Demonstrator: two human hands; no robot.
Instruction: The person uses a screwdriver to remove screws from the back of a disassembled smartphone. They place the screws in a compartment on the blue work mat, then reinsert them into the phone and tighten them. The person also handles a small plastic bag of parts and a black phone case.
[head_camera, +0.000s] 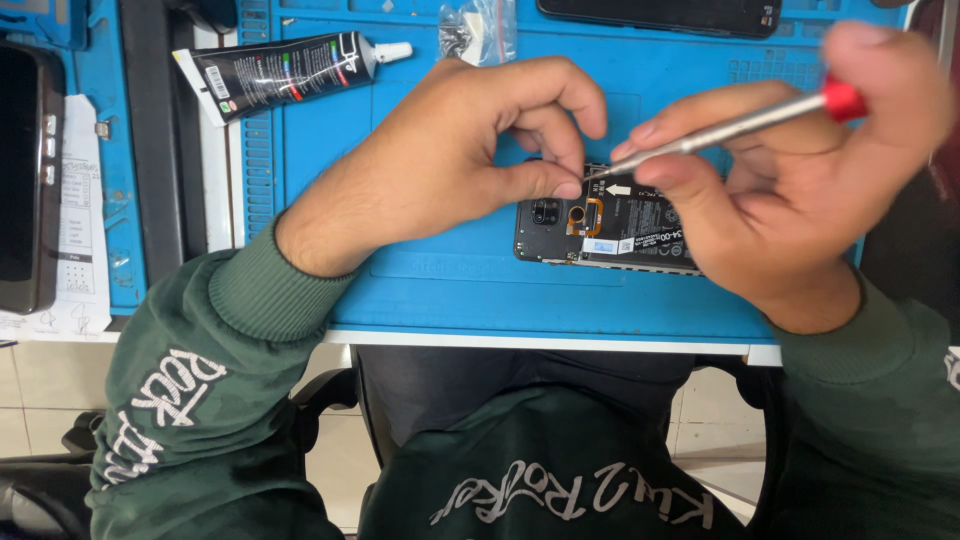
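An opened black phone (600, 232) lies with its back cover off on a blue work mat (450, 290), its camera module and orange flex cable showing. My right hand (800, 190) grips a thin screwdriver (720, 128) with a silver shaft and a red collar, its tip down at the phone's upper edge. My left hand (450, 160) rests over the phone's left end. Its thumb and forefinger are pinched together right at the screwdriver tip. Whether something tiny sits between those fingers cannot be made out.
A black glue tube (280, 72) with a white nozzle lies at the mat's far left. A small clear bag of parts (475, 30) and a dark phone (660, 14) lie along the far edge. Another dark device (25, 180) rests on papers at the left. The table's front edge runs just below the mat.
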